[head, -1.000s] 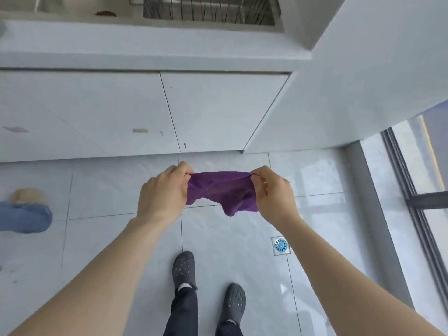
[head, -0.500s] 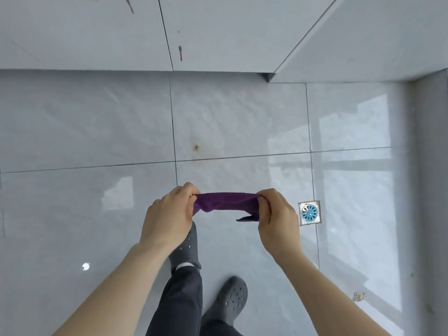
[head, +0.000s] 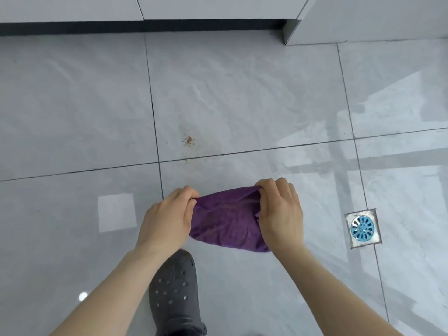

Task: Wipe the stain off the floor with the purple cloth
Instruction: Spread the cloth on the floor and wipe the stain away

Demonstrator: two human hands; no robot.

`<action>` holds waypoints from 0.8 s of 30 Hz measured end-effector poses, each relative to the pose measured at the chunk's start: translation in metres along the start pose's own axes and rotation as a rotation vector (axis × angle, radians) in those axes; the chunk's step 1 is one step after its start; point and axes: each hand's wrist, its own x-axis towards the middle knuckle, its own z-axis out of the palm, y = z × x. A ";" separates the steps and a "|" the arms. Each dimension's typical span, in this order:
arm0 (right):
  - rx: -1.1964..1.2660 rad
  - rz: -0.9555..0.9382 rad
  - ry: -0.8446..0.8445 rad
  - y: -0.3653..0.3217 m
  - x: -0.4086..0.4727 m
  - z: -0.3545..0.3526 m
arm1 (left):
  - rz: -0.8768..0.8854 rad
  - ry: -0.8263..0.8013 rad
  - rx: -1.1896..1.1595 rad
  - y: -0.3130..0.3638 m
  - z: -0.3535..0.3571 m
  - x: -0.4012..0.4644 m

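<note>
Your left hand point(head: 167, 219) and right hand point(head: 278, 212) each grip the cloth point(head: 228, 221), short of the stain point(head: 188, 140) on the floor point(head: 72, 105).

The view is dropping closer to the floor point(head: 242, 93), so the brown stain point(head: 188, 140) is now showing larger, just beyond the fingertips. The purple cloth point(head: 228, 219), earlier a narrow stretched band between the fingers, is now hanging below them as a broad sheet. Only one grey clog point(head: 174, 289) is showing, behind the left hand point(head: 167, 219), and the right hand point(head: 278, 212) is gripping a bunched corner.
</note>
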 end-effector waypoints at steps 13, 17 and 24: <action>0.002 -0.104 0.367 -0.010 0.109 0.075 | 0.170 0.364 0.060 -0.048 0.032 0.102; -0.083 -0.054 0.064 -0.012 0.066 0.111 | 0.160 0.418 0.172 -0.074 0.029 0.108; -0.251 -0.105 -0.162 -0.013 0.064 0.163 | -0.068 0.489 0.260 -0.127 0.022 0.146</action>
